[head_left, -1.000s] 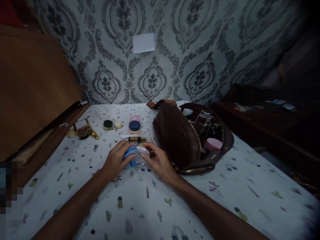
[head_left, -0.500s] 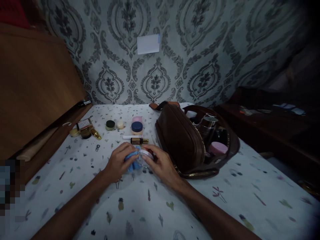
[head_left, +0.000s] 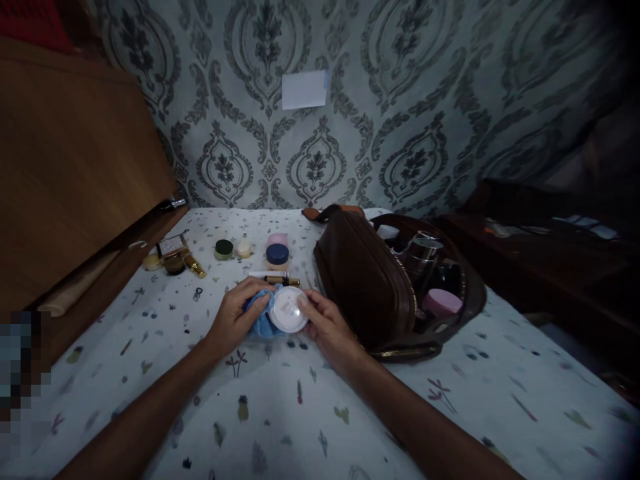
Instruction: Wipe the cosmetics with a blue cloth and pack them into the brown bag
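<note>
My right hand (head_left: 327, 323) pinches the right edge of a round, clear-and-white lidded container (head_left: 289, 310), its flat round face turned up toward me. On its other side, my left hand (head_left: 240, 310) is closed on a blue cloth (head_left: 265, 325), which presses against the container's left rim. Just beyond my fingers lie a dark tube with a gold cap (head_left: 283, 281) and a white stick, partly hidden behind the hands. A jar with a dark blue lid (head_left: 277, 254) stands farther back, in front of a pink round item (head_left: 278, 239).
A brown leather bag (head_left: 365, 287) lies unzipped at the right, holding bottles and a pink-lidded jar (head_left: 442, 303). Small jars, including a dark-lidded one (head_left: 224, 249), and a gold tube (head_left: 195, 266) sit at left. A wooden panel (head_left: 80, 160) borders the left side; a patterned wall rises behind.
The round container has tipped from nearly edge-on so its flat face now shows to me. My right hand has turned with it; the cloth stays in my left hand.
</note>
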A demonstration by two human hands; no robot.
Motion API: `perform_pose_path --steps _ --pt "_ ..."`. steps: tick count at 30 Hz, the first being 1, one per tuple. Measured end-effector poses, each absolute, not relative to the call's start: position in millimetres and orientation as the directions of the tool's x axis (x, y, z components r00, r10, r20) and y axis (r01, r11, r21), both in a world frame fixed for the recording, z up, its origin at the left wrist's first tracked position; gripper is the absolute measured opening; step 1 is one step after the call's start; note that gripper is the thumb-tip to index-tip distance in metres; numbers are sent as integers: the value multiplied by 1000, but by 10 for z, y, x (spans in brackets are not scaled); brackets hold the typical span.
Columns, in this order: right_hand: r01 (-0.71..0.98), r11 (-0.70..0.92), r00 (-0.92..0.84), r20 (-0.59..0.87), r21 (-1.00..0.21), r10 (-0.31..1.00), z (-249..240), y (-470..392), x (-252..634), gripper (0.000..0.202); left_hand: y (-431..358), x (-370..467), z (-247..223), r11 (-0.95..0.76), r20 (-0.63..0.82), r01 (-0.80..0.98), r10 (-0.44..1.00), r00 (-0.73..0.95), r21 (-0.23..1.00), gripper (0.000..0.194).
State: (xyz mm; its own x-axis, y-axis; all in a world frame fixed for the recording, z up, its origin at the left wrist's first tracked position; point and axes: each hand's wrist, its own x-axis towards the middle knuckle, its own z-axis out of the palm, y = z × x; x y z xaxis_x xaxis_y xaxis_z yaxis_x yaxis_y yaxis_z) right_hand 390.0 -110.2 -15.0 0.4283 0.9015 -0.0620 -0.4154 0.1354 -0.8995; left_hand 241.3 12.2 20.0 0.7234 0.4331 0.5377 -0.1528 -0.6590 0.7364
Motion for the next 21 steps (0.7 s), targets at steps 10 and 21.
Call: perform_pose_path --steps 10,21 --pt "-624 -24 134 -137 -781 981 19 -1193 3855 41 96 2420 114 -540 422 -125 472 774 833 43" --pt "-731 -64 101 -200 -679 975 -32 -1168 3832 37 17 2426 162 -480 389 -123 506 770 869 42"
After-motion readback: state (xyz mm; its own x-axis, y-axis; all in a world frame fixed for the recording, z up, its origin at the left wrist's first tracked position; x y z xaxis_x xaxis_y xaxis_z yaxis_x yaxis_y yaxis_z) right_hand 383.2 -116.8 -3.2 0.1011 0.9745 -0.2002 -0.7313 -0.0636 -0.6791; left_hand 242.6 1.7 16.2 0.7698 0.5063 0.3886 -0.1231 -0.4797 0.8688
